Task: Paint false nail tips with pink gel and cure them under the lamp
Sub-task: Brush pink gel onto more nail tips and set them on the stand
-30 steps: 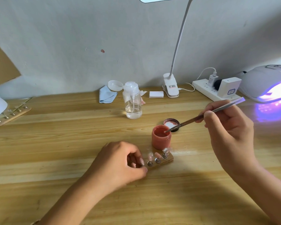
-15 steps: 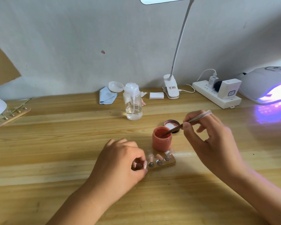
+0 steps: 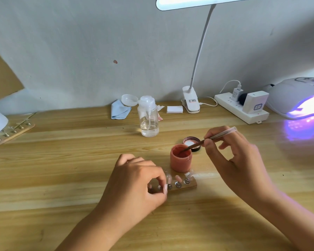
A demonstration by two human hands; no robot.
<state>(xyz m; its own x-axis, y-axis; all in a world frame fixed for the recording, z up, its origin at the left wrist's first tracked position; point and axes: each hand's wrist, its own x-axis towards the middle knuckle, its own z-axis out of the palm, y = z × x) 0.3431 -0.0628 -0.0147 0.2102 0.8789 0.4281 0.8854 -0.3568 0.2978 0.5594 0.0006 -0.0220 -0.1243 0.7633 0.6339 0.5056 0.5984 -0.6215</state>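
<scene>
An open pot of pink gel (image 3: 181, 160) stands mid-table, its dark lid (image 3: 191, 142) lying just behind. My right hand (image 3: 232, 160) pinches a slim brush (image 3: 217, 137) whose tip dips into the pot. In front of the pot lies a small wooden holder (image 3: 187, 185) carrying false nail tips (image 3: 178, 178) on metal studs. My left hand (image 3: 134, 185) grips the holder's left end and hides part of it. The curing lamp (image 3: 297, 98) glows violet at the far right.
A clear pump bottle (image 3: 148, 122), a blue cloth (image 3: 119, 112) and white pads (image 3: 174, 109) sit near the wall. A clip desk lamp (image 3: 190, 102) and a power strip (image 3: 241, 110) stand right of them. A second wooden holder (image 3: 13, 132) lies far left.
My right hand has drawn in toward the pot and lowered, tilting the brush steeper so that its tip stays in the gel. My left hand keeps its hold on the holder.
</scene>
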